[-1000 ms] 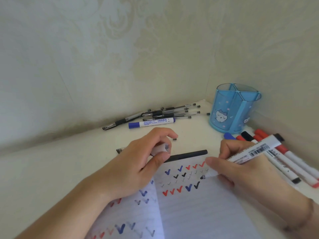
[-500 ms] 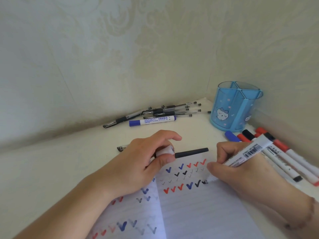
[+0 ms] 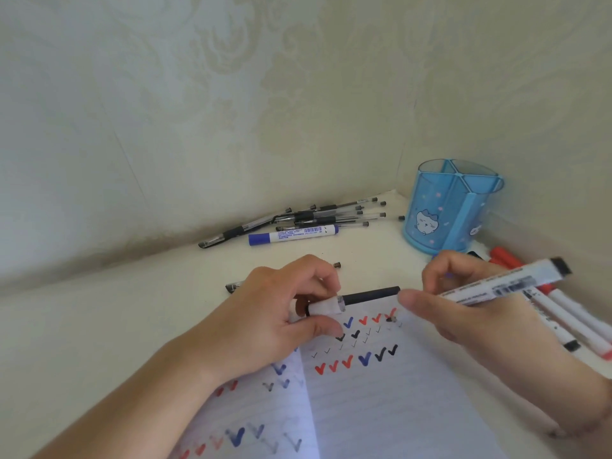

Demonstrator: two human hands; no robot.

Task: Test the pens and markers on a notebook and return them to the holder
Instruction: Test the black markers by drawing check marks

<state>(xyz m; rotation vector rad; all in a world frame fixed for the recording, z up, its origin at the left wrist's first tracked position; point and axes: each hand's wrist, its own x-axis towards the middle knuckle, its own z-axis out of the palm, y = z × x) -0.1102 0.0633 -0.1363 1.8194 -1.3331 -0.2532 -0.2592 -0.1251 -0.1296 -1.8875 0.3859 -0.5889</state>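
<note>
R hand (image 3: 470,313) w/ marker (image 3: 506,285) over notebook (image 3: 397,402)

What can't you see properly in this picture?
All in the head view:
- Marker label: blurred, unreadable.
- Its tip: blurred over the notebook; touching or not, unclear.
- Cap in left hand: partly covered by fingers.
- Inside the holder: hidden by its walls.

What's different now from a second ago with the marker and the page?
The right hand drew one more black tick, then lifted the marker off the notebook toward the cap in the left hand. Both hands kept their grip; the holder stayed put.
</note>
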